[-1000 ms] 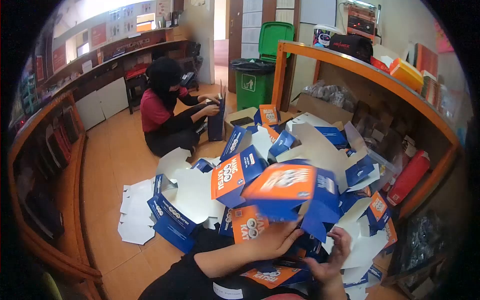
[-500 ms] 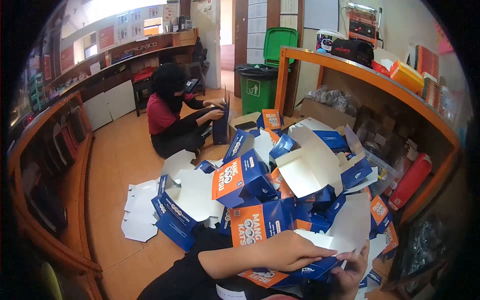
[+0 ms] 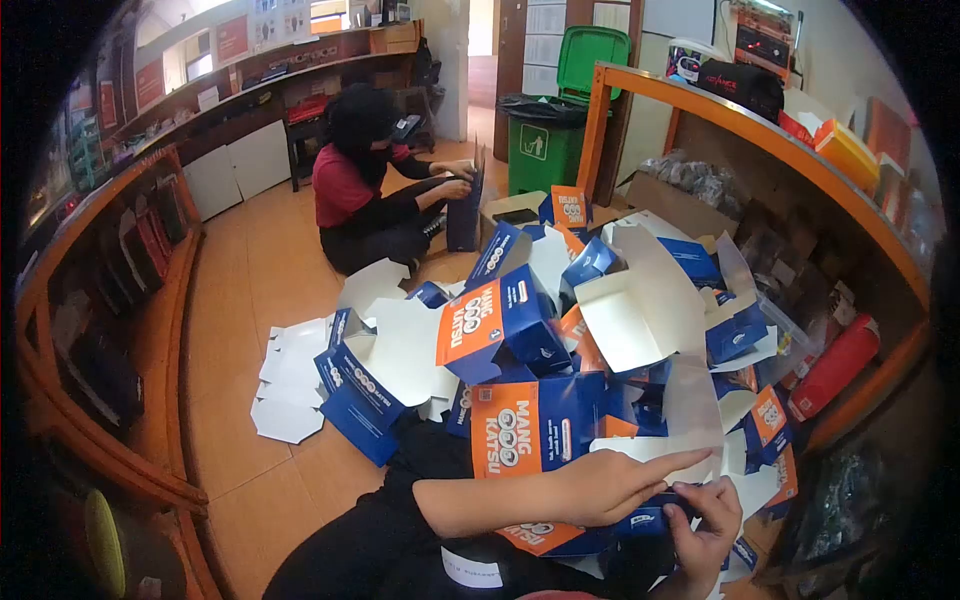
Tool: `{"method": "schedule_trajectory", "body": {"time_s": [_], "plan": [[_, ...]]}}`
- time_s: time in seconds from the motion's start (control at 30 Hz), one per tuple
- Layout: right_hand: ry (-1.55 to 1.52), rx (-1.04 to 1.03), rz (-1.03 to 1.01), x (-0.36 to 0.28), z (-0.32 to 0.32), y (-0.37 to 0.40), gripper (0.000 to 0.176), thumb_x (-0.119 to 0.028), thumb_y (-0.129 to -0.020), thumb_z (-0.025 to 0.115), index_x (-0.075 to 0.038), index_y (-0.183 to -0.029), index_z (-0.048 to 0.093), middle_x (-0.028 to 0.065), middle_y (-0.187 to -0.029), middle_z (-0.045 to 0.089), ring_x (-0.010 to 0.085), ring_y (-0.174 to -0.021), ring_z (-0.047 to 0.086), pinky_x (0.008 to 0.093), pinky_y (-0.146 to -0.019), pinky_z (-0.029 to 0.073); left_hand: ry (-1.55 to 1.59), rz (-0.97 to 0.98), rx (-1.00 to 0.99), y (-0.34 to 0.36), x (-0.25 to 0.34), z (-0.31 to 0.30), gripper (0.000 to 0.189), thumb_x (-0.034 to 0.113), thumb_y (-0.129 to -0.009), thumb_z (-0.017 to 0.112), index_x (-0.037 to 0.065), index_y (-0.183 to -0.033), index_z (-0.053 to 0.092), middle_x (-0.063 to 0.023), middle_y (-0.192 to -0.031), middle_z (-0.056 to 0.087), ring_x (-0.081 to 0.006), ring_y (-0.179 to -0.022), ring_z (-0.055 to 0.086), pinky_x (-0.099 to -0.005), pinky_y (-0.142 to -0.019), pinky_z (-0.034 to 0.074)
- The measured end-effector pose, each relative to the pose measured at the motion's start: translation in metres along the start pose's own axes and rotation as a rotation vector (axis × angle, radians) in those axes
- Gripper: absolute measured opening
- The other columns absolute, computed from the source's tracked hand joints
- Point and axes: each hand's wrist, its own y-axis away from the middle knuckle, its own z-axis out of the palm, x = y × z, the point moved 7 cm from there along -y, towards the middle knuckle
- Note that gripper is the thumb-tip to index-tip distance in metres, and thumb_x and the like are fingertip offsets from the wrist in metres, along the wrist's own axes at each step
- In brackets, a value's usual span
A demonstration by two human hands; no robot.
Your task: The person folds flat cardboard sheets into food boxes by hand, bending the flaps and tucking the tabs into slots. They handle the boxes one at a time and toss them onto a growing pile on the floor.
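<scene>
Carton (image 3: 640, 522), blue outside and white inside, sits low between the person's two hands, in front of the heap; its pale lid panel (image 3: 692, 405) stands raised and blurred. The left hand (image 3: 600, 488) is partly open, palm down over the carton, one finger stretched towards the lid panel and the others bent near the edge. The right hand (image 3: 705, 522) is half closed, its thumb and a finger pinching at the blue side.

Counted: one carton being handled, two hands on or over it, one other person (image 3: 365, 190) sitting on the floor with an upright blue panel (image 3: 464, 212), one green bin (image 3: 545, 150), and two large orange-and-blue boxes, a farther one (image 3: 500, 325) and a nearer one (image 3: 540, 422). The remaining heap overlaps too much to count.

One second ago a blurred orange-and-blue box hung above the hands; it no longer does. Since the half-second-old frame, the left hand's finger has spread upward, and the view has shifted.
</scene>
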Motion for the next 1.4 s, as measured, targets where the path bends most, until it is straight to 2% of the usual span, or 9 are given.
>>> {"method": "schedule_trajectory", "body": {"time_s": [0.33, 0.5, 0.63, 0.7, 0.8, 0.9, 1.0, 1.17, 1.4], "plan": [[0.292, -0.121, -0.062, -0.021, 0.008, -0.002, 0.06, -0.015, -0.048, 0.08, -0.004, -0.102, 0.056, 0.0098, -0.096, 0.041, 0.0223, -0.091, 0.045, 0.0318, -0.075, 0.04, 0.072, -0.046, 0.15, -0.006, 0.004, -0.01, 0.076, 0.041, -0.078, 0.063, 0.011, -0.137, 0.026, -0.0022, -0.054, 0.048, -0.0171, -0.044, 0.047, -0.0278, -0.047, 0.035], [0.398, 0.11, -0.19, -0.002, -0.022, 0.013, 0.065, -0.015, -0.042, 0.081, -0.011, -0.098, 0.048, 0.0102, -0.104, 0.037, 0.0261, -0.102, 0.041, 0.038, -0.085, 0.037, -0.028, 0.211, 0.324, -0.004, 0.023, -0.026, 0.083, 0.051, -0.074, 0.063, 0.004, -0.133, 0.029, -0.0081, -0.097, 0.055, -0.0242, -0.094, 0.047, -0.0363, -0.083, 0.033], [0.292, 0.341, -0.32, -0.02, -0.059, 0.024, 0.056, -0.018, -0.058, 0.077, -0.013, -0.1, 0.039, 0.0102, -0.106, 0.039, 0.0256, -0.106, 0.041, 0.0378, -0.088, 0.036, -0.083, 0.122, 0.704, 0.023, -0.018, -0.069, 0.099, 0.054, -0.065, 0.069, 0.003, -0.134, 0.019, -0.0184, -0.133, 0.027, -0.0348, -0.126, 0.024, -0.0425, -0.105, 0.017], [-0.525, 0.575, -0.057, 0.031, -0.074, 0.035, 0.037, -0.017, -0.076, 0.062, -0.012, -0.105, 0.039, 0.0119, -0.11, 0.038, 0.0256, -0.107, 0.041, 0.0358, -0.091, 0.035, 0.368, -0.008, 0.489, 0.016, -0.042, -0.06, 0.107, 0.048, -0.062, 0.074, 0.008, -0.137, 0.009, -0.0176, -0.14, 0.015, -0.0329, -0.131, 0.017, -0.0419, -0.107, 0.013], [-0.689, 0.308, 0.062, 0.044, -0.052, 0.024, 0.04, -0.021, -0.077, 0.06, -0.014, -0.11, 0.039, 0.0123, -0.112, 0.039, 0.0259, -0.109, 0.041, 0.0357, -0.093, 0.034, 1.002, -0.116, -0.021, 0.012, -0.056, -0.018, 0.11, 0.04, -0.063, 0.075, 0.016, -0.141, 0.001, -0.0144, -0.143, 0.01, -0.0295, -0.134, 0.011, -0.0409, -0.107, 0.012], [0.289, 0.101, -0.457, 0.003, -0.039, 0.023, 0.048, -0.032, -0.08, 0.055, -0.013, -0.121, 0.037, 0.0121, -0.119, 0.04, 0.0249, -0.114, 0.041, 0.035, -0.096, 0.032, 0.999, -0.142, 0.026, 0.015, -0.064, -0.02, 0.115, 0.045, -0.058, 0.075, 0.014, -0.141, 0.001, -0.0168, -0.138, 0.022, -0.0326, -0.13, 0.019, -0.0442, -0.105, 0.013], [-0.054, -0.019, 0.035, 0.051, -0.036, 0.045, 0.061, -0.034, -0.076, 0.062, -0.013, -0.126, 0.033, 0.0143, -0.125, 0.037, 0.0273, -0.118, 0.038, 0.0368, -0.098, 0.03, 0.704, -0.09, -0.044, 0.017, -0.059, -0.02, 0.108, 0.042, -0.061, 0.074, 0.012, -0.14, 0.007, -0.0177, -0.137, 0.02, -0.0343, -0.13, 0.018, -0.0443, -0.105, 0.015], [-1.081, 0.422, 1.05, 0.12, -0.011, 0.066, 0.086, -0.034, -0.064, 0.072, -0.013, -0.134, 0.025, 0.0176, -0.133, 0.03, 0.0309, -0.122, 0.033, 0.0426, -0.101, 0.025, 0.29, 0.036, 0.099, 0.027, -0.039, -0.018, 0.092, 0.04, -0.07, 0.068, 0.012, -0.138, 0.013, -0.0215, -0.135, 0.013, -0.04, -0.129, 0.01, -0.0475, -0.105, 0.014], [-0.735, -0.124, 0.672, 0.096, 0.013, 0.061, 0.082, -0.032, -0.064, 0.07, -0.01, -0.131, 0.026, 0.0171, -0.13, 0.03, 0.0301, -0.12, 0.032, 0.0417, -0.099, 0.025, 0.131, 0.029, -0.027, 0.032, -0.032, -0.008, 0.077, 0.047, -0.081, 0.051, 0.019, -0.141, 0.011, -0.0308, -0.136, 0.0, -0.0492, -0.128, -0.002, -0.0571, -0.102, 0.004]]}}
